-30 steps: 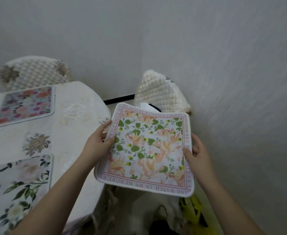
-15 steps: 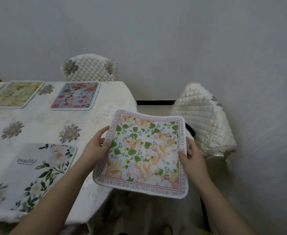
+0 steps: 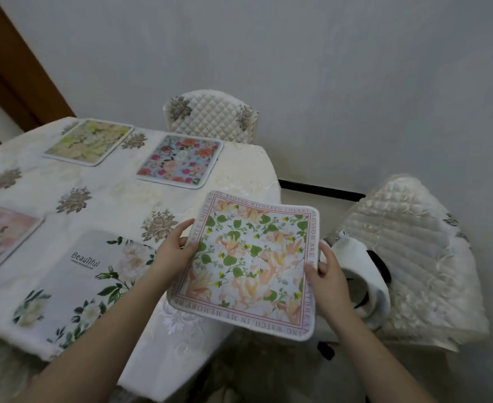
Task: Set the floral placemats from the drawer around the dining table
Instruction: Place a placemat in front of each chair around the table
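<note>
Both hands hold one floral placemat (image 3: 252,264) level in the air, partly over the right end of the tabletop (image 3: 114,199) and partly past its edge. The left hand (image 3: 171,253) grips the mat's left border, thumb on top and the other fingers (image 3: 181,231) curled round the edge. The right hand (image 3: 328,279) pinches the right border the same way, thumb on the printed face.

Compared with a second ago, the view has swung left and the tabletop now fills the left half of the frame. Then only two laid mats showed; now four are visible: a green-and-cream one (image 3: 89,141) and a red-and-blue one (image 3: 181,161) along the far edge, a pink one (image 3: 1,237) at the left side, and a grey one printed "Beautiful" (image 3: 73,283) along the near edge. The held mat has also come in from beside the quilted chair (image 3: 414,257) to hang above the tabletop's right end, its grip unchanged.

My reading is that most of the setting is done and this mat is meant for the right end, facing that chair, where bare cloth shows between the red-and-blue mat and the grey one. What remains, I judge, is to lower it flat and square it to the edge. A second quilted chair (image 3: 211,117) stands at the far edge.
</note>
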The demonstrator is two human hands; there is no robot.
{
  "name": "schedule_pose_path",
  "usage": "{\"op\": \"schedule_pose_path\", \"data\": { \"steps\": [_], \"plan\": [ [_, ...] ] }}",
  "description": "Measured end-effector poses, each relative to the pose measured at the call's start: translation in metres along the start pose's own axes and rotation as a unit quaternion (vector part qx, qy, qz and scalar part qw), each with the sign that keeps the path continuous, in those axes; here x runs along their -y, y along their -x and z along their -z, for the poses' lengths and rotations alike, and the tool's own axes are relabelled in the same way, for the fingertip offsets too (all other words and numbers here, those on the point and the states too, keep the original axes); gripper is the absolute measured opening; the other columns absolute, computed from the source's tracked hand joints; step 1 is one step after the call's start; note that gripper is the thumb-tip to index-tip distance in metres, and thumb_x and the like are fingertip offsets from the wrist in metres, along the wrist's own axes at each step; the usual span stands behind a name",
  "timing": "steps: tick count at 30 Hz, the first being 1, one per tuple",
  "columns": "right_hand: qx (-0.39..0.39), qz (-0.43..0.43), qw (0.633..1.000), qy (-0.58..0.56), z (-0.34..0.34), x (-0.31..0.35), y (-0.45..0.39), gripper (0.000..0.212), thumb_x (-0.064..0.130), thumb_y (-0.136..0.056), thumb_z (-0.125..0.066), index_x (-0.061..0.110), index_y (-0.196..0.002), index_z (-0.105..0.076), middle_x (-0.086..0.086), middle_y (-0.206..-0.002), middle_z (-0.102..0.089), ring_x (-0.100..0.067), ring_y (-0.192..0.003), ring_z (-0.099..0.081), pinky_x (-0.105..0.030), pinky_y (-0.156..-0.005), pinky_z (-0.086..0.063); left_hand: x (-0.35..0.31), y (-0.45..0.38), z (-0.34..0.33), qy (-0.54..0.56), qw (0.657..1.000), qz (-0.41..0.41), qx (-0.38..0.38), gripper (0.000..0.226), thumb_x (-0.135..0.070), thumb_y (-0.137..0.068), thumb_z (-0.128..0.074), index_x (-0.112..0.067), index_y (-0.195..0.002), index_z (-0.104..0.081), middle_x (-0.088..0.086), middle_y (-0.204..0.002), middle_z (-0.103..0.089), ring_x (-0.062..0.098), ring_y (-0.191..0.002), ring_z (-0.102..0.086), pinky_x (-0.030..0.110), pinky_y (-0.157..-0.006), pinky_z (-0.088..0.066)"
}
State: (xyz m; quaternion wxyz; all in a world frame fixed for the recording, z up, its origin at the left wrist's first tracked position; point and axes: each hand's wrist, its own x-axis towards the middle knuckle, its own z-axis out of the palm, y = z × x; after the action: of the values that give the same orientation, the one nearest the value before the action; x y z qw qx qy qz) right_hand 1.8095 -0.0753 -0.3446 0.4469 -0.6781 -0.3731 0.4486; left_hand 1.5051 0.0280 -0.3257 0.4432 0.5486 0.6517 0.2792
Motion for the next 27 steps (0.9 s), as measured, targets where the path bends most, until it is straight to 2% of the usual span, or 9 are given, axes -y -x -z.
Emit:
{"op": "schedule_pose_path", "data": {
  "steps": [4, 8, 12, 15, 18, 21, 24, 26, 27],
  "plan": [
    [0.004, -0.018, 1.000, -0.005, -0.029, 0.004, -0.027, 0.052, 0.017, -0.098, -0.054, 0.033, -0.144, -0.035, -0.003, -0.111, -0.070, -0.015, -0.085, -0.073, -0.044, -0.071, -0.061, 0.016, -0.038, 0.015, 0.022, 1.000, 0.003, 0.000, 0.052, -0.018, -0.097, -0.060, -0.039, -0.141, -0.043, -0.005, -0.100, -0.074, 0.012, -0.078, -0.074, 0.035, -0.066, -0.059],
    [0.000, -0.042, 0.999, -0.005, -0.055, 0.007, -0.049, 0.053, 0.016, -0.098, -0.055, 0.031, -0.145, -0.034, -0.005, -0.113, -0.070, -0.017, -0.088, -0.073, -0.049, -0.075, -0.060, 0.032, -0.071, 0.030, 0.043, 0.999, 0.012, 0.011, 0.052, -0.018, -0.096, -0.061, -0.041, -0.140, -0.045, -0.004, -0.102, -0.075, 0.015, -0.082, -0.074, 0.045, -0.075, -0.061],
    [0.002, -0.074, 0.997, -0.028, -0.073, 0.007, -0.069, 0.054, 0.016, -0.097, -0.057, 0.035, -0.142, -0.035, -0.002, -0.111, -0.070, -0.018, -0.090, -0.073, -0.052, -0.079, -0.059, 0.037, -0.097, 0.042, 0.083, 0.995, 0.042, 0.021, 0.045, -0.016, -0.093, -0.066, -0.034, -0.131, -0.052, 0.003, -0.101, -0.074, 0.020, -0.080, -0.075, 0.041, -0.067, -0.061],
    [0.018, -0.083, 0.996, 0.005, -0.080, 0.003, -0.084, 0.045, 0.017, -0.096, -0.058, 0.027, -0.137, -0.043, -0.001, -0.112, -0.071, -0.018, -0.093, -0.072, -0.053, -0.082, -0.058, 0.043, -0.114, 0.045, 0.122, 0.989, 0.086, 0.006, 0.042, -0.014, -0.089, -0.072, -0.024, -0.127, -0.057, 0.009, -0.104, -0.073, 0.027, -0.080, -0.074, 0.041, -0.067, -0.061],
    [0.031, -0.093, 0.995, 0.017, -0.087, 0.007, -0.101, 0.027, 0.009, -0.097, -0.055, 0.021, -0.121, -0.051, -0.003, -0.113, -0.069, -0.022, -0.099, -0.069, -0.050, -0.084, -0.057, 0.048, -0.132, 0.045, 0.116, 0.988, 0.106, 0.005, 0.039, -0.013, -0.088, -0.073, -0.016, -0.124, -0.060, 0.008, -0.104, -0.072, 0.024, -0.080, -0.073, 0.039, -0.067, -0.061],
    [0.044, -0.115, 0.992, 0.021, -0.093, 0.000, -0.124, 0.019, 0.005, -0.096, -0.055, 0.014, -0.113, -0.056, -0.004, -0.111, -0.069, -0.021, -0.096, -0.069, -0.043, -0.079, -0.060, 0.055, -0.149, 0.038, 0.109, 0.986, 0.125, 0.012, 0.036, -0.010, -0.090, -0.069, -0.012, -0.125, -0.058, 0.007, -0.098, -0.073, 0.021, -0.073, -0.074, 0.038, -0.062, -0.061],
    [0.068, -0.143, 0.986, 0.053, -0.097, -0.016, -0.151, 0.022, 0.006, -0.093, -0.057, 0.009, -0.115, -0.059, -0.007, -0.110, -0.072, -0.022, -0.092, -0.072, -0.047, -0.078, -0.060, 0.054, -0.160, 0.029, 0.078, 0.988, 0.130, -0.009, 0.029, -0.008, -0.094, -0.064, -0.017, -0.121, -0.056, -0.005, -0.086, -0.068, 0.006, -0.061, -0.069, 0.022, -0.047, -0.053],
    [0.081, -0.163, 0.980, 0.076, -0.098, -0.024, -0.167, 0.021, 0.006, -0.092, -0.058, 0.010, -0.113, -0.059, -0.006, -0.106, -0.072, -0.024, -0.091, -0.072, -0.051, -0.076, -0.060, 0.057, -0.171, 0.024, 0.061, 0.989, 0.131, -0.024, 0.027, -0.009, -0.094, -0.063, -0.019, -0.119, -0.057, -0.006, -0.086, -0.068, 0.002, -0.059, -0.067, 0.020, -0.047, -0.052],
    [0.089, -0.172, 0.977, 0.085, -0.099, -0.026, -0.174, 0.019, 0.006, -0.092, -0.059, 0.010, -0.111, -0.060, -0.006, -0.104, -0.072, -0.024, -0.090, -0.072, -0.052, -0.075, -0.060, 0.058, -0.175, 0.023, 0.057, 0.989, 0.137, -0.026, 0.026, -0.009, -0.095, -0.063, -0.021, -0.117, -0.057, -0.002, -0.090, -0.070, 0.003, -0.062, -0.068, 0.023, -0.052, -0.055]
  ]
}}
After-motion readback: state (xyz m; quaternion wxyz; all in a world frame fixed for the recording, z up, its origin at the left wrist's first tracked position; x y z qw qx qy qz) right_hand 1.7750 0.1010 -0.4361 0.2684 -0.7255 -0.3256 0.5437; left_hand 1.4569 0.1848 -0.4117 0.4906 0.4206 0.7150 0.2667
